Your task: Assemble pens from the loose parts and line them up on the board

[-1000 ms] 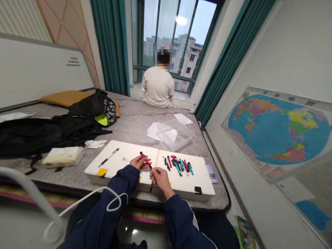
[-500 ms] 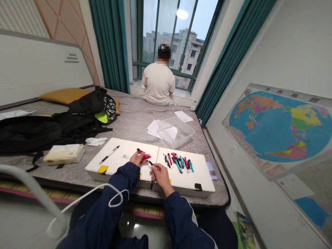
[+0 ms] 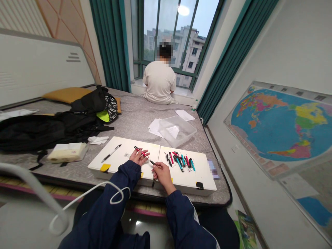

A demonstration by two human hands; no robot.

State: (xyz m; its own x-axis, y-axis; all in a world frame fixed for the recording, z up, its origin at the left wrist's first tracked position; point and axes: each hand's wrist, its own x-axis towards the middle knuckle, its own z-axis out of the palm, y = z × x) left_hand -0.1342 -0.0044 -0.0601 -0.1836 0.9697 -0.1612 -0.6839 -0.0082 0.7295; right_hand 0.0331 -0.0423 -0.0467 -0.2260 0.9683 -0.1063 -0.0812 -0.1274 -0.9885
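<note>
Left hand loosely held red-and-black pen barrel, fingers partly spread. Right hand, just beside, pinched dark pen piece. Barrel looked light, stiff, perhaps slick; mid-barrel seemed surest hold.

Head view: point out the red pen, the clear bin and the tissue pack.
Red pen (image 3: 136,148): head view, its black end.
Clear bin (image 3: 185,139): head view, its near right wall.
Tissue pack (image 3: 66,156): head view, its near side.
</note>
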